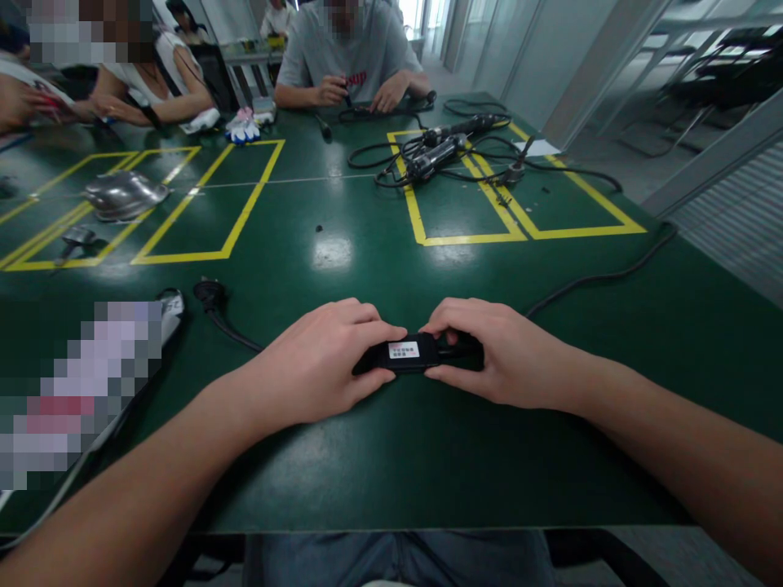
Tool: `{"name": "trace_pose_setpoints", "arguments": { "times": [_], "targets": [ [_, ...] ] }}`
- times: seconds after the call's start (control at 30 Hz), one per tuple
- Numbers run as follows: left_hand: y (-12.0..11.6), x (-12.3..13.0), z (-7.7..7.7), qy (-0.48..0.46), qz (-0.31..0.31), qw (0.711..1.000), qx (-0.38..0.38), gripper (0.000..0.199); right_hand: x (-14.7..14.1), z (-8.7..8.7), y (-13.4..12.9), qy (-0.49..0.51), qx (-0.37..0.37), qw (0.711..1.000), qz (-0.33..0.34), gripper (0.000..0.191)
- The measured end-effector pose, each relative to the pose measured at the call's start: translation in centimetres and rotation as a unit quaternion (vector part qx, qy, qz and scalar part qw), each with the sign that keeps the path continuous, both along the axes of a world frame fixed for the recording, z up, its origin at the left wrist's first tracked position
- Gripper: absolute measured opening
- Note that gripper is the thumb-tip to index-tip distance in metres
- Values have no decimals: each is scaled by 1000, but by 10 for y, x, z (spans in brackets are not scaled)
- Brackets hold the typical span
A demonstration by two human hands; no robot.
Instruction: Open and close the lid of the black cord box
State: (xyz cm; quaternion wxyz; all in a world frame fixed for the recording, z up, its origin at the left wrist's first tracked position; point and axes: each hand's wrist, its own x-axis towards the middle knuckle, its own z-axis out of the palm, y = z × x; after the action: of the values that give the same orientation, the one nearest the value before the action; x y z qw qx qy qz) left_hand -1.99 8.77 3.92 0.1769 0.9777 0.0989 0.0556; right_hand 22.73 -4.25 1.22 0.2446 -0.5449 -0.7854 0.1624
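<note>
A small black box (413, 363) with a white label lies between my two hands, low over the green table (342, 465). My left hand (333, 359) grips its left end between thumb and fingers. At the right end, my right hand (495, 350) closes its thumb and fingers round the box's edge and the black cable there. From my left hand a black cable runs left to a black plug (210, 293) on the table. Another stretch of black cable (587, 281) leads from behind my right hand to the table's right edge.
Black tools with tangled cables (434, 155) lie at the back right, across yellow tape outlines. A metal bowl-like part (124, 196) is at the left, near gloves (243, 126). A long pixelated object (91, 383) lies front left. Across the table, a person (348, 57) handles a cable.
</note>
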Motion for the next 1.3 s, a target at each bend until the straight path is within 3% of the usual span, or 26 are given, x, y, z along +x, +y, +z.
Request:
{"name": "trace_pose_setpoints", "arguments": {
  "times": [0.3, 0.43, 0.57, 0.67, 0.87, 1.0, 1.13, 1.3],
  "targets": [
    [9, -2, -4, -70, -6, 995, -71, 31, 4, 1, 1, -13, -16, 1000, -19, 32],
    [15, 0, -10, -88, 79, 992, -47, 32, 8, 1, 1, -10, -23, 998, -52, 38],
    [18, 5, -18, -49, 166, 984, -50, 34, 7, 2, 2, -2, -14, 1000, -25, 19],
    [18, 7, -19, -33, 193, 978, -70, 29, 6, 1, 3, 7, -2, 1000, 8, 7],
    [14, 1, -6, -67, 143, 985, -71, 7, 6, -1, 2, 18, -6, 1000, 21, 5],
    [9, -3, 5, 32, 57, 994, -83, 14, 4, -1, 1, 29, -5, 999, 13, 6],
    [7, -3, 7, 68, 51, 990, -108, 14, 1, 0, 1, 32, 1, 999, 9, 6],
    [9, -3, 7, 35, 47, 989, -133, 11, 0, 2, 1, 38, 6, 999, 3, 6]
  ]
}}
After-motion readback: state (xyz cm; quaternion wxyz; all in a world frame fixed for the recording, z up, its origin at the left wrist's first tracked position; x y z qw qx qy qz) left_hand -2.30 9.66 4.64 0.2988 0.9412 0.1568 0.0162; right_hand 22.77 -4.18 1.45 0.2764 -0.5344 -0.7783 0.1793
